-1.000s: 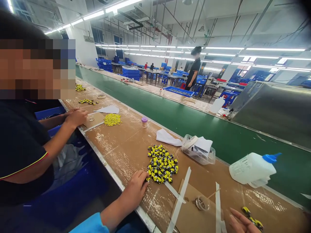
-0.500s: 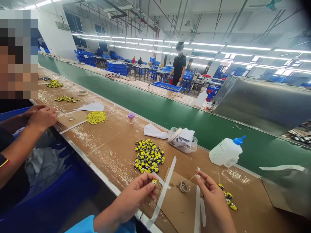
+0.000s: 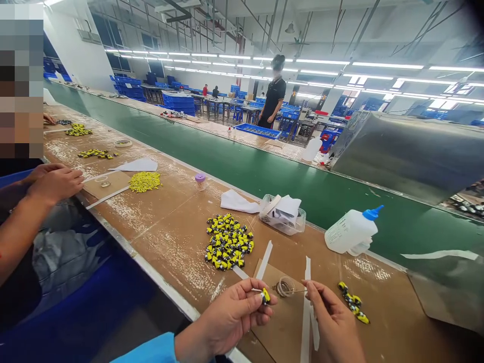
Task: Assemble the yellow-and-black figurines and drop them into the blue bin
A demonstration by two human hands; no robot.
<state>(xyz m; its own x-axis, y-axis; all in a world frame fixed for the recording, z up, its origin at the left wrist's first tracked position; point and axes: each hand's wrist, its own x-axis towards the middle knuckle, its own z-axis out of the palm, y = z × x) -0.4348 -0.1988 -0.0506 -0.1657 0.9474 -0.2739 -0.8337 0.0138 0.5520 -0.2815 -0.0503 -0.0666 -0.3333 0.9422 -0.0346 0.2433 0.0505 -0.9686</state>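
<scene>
Head view, only one. Left hand: tight fingertip grip on a small yellow-and-black piece, held up over the cardboard sheet. Right hand: fingers pinched, apparently on a thin wooden stick, likely a toothpick. Stick runs toward the piece; contact not clear at this resolution.

Risks: piece is tiny and held only at the fingertips, so a slip could drop it onto the loose pile of similar pieces or over the table edge. Too much pressure could snap the stick. Tape roll and paper strips sit close to the hands, so a knock could catch them. The short row of pieces lies just beyond the right hand, also exposed to a stray elbow or wrist.
</scene>
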